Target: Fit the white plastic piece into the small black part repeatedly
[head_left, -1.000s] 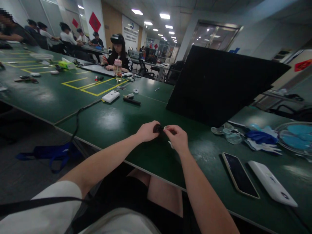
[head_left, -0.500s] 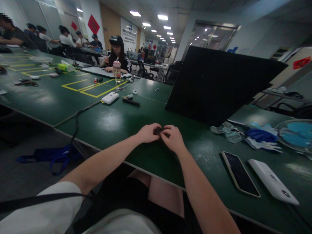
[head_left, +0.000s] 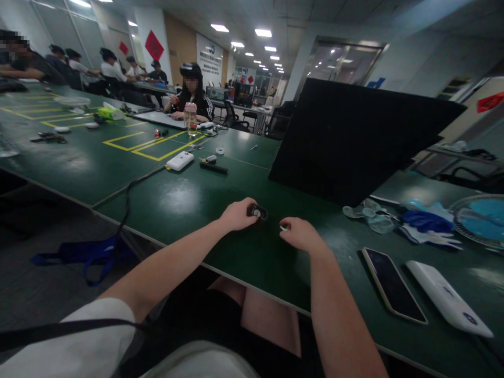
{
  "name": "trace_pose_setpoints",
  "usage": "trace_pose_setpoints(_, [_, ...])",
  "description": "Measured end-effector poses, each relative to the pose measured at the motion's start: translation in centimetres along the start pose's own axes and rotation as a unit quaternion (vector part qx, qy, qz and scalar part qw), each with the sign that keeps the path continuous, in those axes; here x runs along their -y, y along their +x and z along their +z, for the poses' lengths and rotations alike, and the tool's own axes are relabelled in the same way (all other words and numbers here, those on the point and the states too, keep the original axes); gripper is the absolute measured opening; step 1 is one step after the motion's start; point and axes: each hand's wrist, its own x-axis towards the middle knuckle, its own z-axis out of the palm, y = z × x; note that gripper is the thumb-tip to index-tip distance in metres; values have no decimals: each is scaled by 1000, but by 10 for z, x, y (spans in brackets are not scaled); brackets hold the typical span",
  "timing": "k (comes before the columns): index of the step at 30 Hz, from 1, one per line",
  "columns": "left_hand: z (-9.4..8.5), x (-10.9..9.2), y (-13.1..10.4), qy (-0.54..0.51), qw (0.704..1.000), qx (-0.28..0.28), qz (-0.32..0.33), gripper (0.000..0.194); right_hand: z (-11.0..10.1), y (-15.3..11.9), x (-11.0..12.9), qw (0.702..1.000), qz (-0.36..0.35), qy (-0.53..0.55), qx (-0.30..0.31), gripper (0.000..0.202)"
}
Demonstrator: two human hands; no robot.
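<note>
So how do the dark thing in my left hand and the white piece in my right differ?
The dark thing has a pale round spot; the white piece shows only white. The dark thing looks bigger than the white piece, though both are partly hidden. Both are held.

Phone's point(head_left: 394, 285) on the bench point(head_left: 205, 202), right of the hands point(head_left: 302, 234), with a power bank point(head_left: 449, 299) just to its right and gloves point(head_left: 427, 221) behind both. Big board point(head_left: 360, 142) stands behind the hands, off to the right; bottle's point(head_left: 190, 119) way back left, beyond a second power bank point(head_left: 180, 160).
</note>
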Motion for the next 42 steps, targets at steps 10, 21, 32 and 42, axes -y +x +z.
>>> trace_pose_setpoints(10, [3,-1,3,0,999,38,22,48,23,1,26,937,-76,278,-198,25])
trace_pose_setpoints(21, [1,-2,4,0,999,43,21,49,28,3,31,963,-76,195,-169,23])
trace_pose_setpoints(32, [0,-6,1,-17,996,76,30,48,20,10,13,920,4,334,-206,61])
trace_pose_setpoints(42, [-1,-9,-3,-57,987,131,74,50,16,17,-7,876,175,415,-174,67])
